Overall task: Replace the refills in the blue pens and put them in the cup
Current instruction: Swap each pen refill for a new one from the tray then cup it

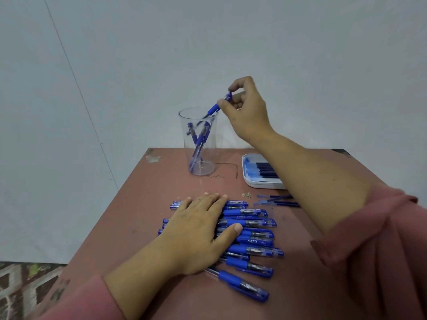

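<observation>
Over the mouth of the tall clear plastic cup [184,128], a blue pen with a rubber grip [214,109] hangs slanted, tip just inside the rim, pinched near its top between the thumb and curled fingers of the right hand [247,112]. Other blue pens [199,139] lean crossed inside the cup. Nearer than the cup, the left hand [198,227] lies flat, fingers straight and together, on a heap of loose blue pens [253,241]. Released at this slant, the pen could strike the rim or the crossed pens and topple the light cup.

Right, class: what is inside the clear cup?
The clear cup holds a few blue pens leaning; overlap hides their number. The right hand pinches another pen, tip at the rim.
</observation>
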Available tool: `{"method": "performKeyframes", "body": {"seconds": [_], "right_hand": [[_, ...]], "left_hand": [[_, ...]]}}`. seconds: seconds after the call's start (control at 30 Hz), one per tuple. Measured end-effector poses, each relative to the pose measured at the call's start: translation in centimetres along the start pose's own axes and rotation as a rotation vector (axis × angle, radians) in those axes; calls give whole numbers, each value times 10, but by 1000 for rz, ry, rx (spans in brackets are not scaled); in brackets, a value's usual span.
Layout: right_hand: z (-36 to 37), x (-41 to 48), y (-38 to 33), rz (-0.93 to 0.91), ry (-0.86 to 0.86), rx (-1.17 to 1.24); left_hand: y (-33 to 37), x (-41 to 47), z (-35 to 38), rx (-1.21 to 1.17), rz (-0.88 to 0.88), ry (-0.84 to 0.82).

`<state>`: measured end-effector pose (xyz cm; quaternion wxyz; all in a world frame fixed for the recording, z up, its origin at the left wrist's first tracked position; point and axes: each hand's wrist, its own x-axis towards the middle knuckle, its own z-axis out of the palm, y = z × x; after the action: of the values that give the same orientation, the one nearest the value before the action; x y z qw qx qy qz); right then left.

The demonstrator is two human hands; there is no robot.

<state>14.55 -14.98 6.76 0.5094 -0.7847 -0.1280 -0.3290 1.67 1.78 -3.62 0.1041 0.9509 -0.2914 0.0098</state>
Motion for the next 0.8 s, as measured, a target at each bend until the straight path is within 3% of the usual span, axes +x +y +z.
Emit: {"method": "performKeyframes", "body": {"seconds": [0.27,0.53,0.8], "right_hand": [[-23,-22,2,-12,-188,-197],[-94,-113,25,-1,-516,-347],[-91,-130,25,-15,-730,-424]], "left_hand": [[-1,2,0,0,7,-7],[-1,3,2,-3,6,11],[-2,4,2,-33,-5,26]]}}
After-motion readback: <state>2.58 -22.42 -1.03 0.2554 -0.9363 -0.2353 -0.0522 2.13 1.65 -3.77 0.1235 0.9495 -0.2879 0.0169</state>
